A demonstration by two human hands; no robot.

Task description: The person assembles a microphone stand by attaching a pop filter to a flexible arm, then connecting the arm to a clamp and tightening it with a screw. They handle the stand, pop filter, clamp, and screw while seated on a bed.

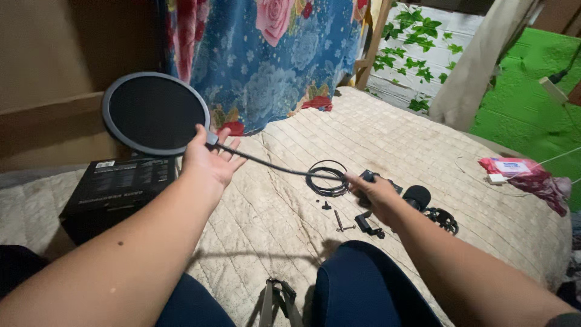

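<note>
Hands span the pop filter (155,113): left hand (209,158) loosely pinches its gooseneck (266,163) by the disc, right hand (374,192) grips the clamp end, axis running left-right across the bed (387,139).

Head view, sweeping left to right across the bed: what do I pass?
Black box → round black pop filter → left hand at its gooseneck → coiled black cable → right hand → black microphone → red-and-white packet.

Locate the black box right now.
Head view, left side: the black box sits on the quilted bed, just below the round pop filter and left of the left hand.
</note>
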